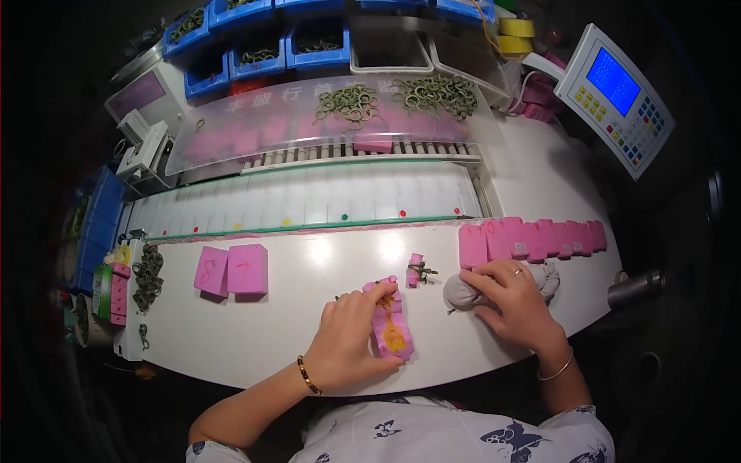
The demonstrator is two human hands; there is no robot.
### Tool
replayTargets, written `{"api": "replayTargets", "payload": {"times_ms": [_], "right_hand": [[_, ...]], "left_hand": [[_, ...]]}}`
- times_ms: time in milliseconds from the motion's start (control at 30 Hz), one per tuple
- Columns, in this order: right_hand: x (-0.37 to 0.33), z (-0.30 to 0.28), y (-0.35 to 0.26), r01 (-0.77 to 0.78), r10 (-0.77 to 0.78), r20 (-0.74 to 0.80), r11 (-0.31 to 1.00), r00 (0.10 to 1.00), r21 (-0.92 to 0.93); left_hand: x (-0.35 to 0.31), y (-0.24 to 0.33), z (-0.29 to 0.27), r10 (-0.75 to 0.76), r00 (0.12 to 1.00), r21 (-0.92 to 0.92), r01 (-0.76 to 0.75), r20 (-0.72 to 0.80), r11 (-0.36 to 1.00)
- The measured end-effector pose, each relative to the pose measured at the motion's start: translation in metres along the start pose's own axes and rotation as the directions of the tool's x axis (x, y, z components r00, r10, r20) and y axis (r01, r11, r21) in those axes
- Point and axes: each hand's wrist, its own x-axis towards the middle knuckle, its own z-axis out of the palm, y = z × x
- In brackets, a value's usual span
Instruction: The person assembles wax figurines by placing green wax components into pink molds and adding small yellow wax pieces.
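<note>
My left hand [343, 336] grips an open pink rubber mould piece [395, 333] by its edges, thumb at the near end and fingers at the far end. A yellow-stained hollow runs down the mould's upturned face. To the right, my right hand [519, 305] is closed over a light grey cloth bag [461, 294] that lies on the table. Between the hands and a little farther off sits a small pink mould piece [414, 276] with dark green wax parts [426, 271] at its side.
A row of pink mould blocks [532, 240] stands at the right, two more pink blocks [247, 268] at the left. Green wax rings [148, 276] lie at the left edge. Behind are a long white tray [309, 199], a clear sheet bearing rings, blue bins [318, 48] and a control panel [615, 100].
</note>
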Motion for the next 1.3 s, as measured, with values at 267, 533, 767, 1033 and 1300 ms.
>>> {"api": "replayTargets", "payload": {"times_ms": [267,533,767,1033,1300], "right_hand": [[0.009,-0.001,-0.025,0.203,-0.227,-0.160,0.967,0.961,-0.158],[0.034,0.035,-0.067,0.386,-0.405,-0.140,0.911,0.904,-0.148],[0.026,0.000,-0.082,0.382,-0.450,-0.312,0.888,0.837,-0.257],[-0.005,0.017,-0.053,0.340,-0.348,-0.076,0.935,0.934,-0.098],[0.010,0.014,-0.016,0.020,-0.037,-0.118,0.990,0.992,-0.141]], "left_hand": [[0.005,-0.011,0.002,0.052,0.999,-0.088,-0.051,0.014,0.995],[0.001,-0.018,0.007,0.088,0.994,-0.083,-0.092,-0.058,0.992],[-0.008,-0.004,0.016,0.086,0.980,-0.049,-0.096,-0.177,0.994],[-0.010,-0.004,0.019,0.162,0.955,-0.068,-0.184,-0.248,0.981],[-0.028,-0.001,0.028,0.294,0.921,0.013,-0.301,-0.258,0.954]]}}
